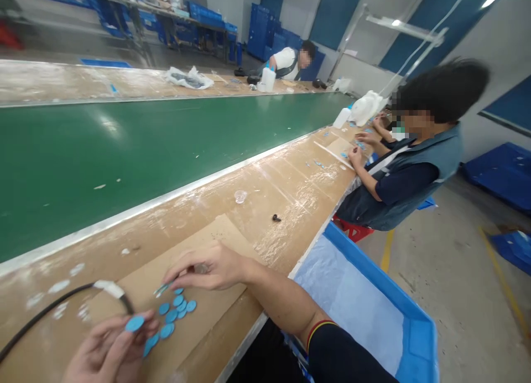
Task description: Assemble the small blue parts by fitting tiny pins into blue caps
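Left hand (112, 350) is over the near-left part of the cardboard sheet (219, 233), pinching a blue disc (135, 324) between thumb and fingers; the right hand (211, 269), above the middle of the sheet, has its fingertips drawn narrow on thin pieces (161, 289), how many I cannot tell. A loose cluster of discs (170, 315) lies on the sheet between the hands, partly hidden by the left one. From the sheet's left comes a black cable (41, 312) with a white wrapping (108, 287); it runs behind the left hand, where its end is hidden, and stands in the way on that side. The right forearm crosses the worktable's near edge, and right of the sheet, beyond that edge, sits a blue tray (423, 338) with pale lining. Past the sheet's far right corner, the worktable (290, 167) gives room around a see-through cup (240, 196) and a small black piece (276, 218). Beyond the sheet's far side, a pale rim (166, 197) borders the broad green belt (124, 156). Farther right, a co-worker (415, 167) handles blue pieces near a white bottle (342, 117); across the belt another person (290, 62) leans over the opposite counter.
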{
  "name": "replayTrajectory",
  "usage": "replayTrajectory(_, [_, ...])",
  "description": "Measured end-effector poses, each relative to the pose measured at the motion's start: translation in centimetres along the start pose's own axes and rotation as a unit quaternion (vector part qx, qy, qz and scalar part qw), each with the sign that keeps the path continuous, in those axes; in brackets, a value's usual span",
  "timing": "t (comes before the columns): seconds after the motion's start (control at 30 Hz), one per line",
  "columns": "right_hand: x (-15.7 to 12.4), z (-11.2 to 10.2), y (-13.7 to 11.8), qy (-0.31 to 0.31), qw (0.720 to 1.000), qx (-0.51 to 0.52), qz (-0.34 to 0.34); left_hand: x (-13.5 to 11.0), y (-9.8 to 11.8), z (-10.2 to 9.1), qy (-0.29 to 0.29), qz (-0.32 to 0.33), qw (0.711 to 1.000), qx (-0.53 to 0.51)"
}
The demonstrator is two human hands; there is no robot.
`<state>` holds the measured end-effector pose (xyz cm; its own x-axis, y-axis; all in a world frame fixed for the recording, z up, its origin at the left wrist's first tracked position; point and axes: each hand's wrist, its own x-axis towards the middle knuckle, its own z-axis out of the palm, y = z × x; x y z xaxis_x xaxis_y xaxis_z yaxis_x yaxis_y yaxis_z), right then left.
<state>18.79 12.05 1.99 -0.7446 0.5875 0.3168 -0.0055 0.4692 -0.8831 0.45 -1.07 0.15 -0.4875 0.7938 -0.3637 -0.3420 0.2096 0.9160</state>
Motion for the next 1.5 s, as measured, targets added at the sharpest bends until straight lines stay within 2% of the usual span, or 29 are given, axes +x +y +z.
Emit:
replayTrajectory(0.07, [-0.4, 0.3, -0.5, 0.027, 1.000, 0.009, -0.008, -1.0, 0.8, 1.1, 0.006, -0.038, 0.998, -0.046])
replayTrajectory(0.17, [-0.8, 0.4, -1.4, 0.046, 0.998, 0.007, -0.048, -1.6, 1.1, 1.9, -0.031, -0.030, 0.995, -0.094])
replayTrajectory(0.23, [-0.9, 0.4, -1.5, 0.064, 0.995, 0.002, -0.082, -1.4, 0.7, 1.9, -0.086, -0.011, 0.991, -0.106])
replayTrajectory(0.33, [-0.8, 0.3, -1.3, 0.073, 0.990, -0.013, -0.124, -1.1, 0.0, 1.4, -0.135, 0.013, 0.983, -0.126])
replayTrajectory(0.6, [-1.0, 1.1, -1.6, 0.041, 0.986, -0.038, -0.158, -1.0, -0.9, 1.1, -0.171, 0.014, 0.975, -0.144])
replayTrajectory(0.97, [-0.7, 1.7, -1.5, 0.043, 0.971, -0.069, -0.225, -0.9, -1.4, 1.3, -0.144, 0.037, 0.978, -0.144])
replayTrajectory(1.27, [-0.8, 1.8, -1.2, 0.044, 0.971, -0.076, -0.222, -0.9, -1.5, 1.0, -0.152, 0.046, 0.981, -0.114])
replayTrajectory(1.5, [-0.9, 1.6, -1.2, 0.026, 0.972, -0.069, -0.222, -1.1, -1.2, 1.0, -0.139, 0.097, 0.981, -0.095])
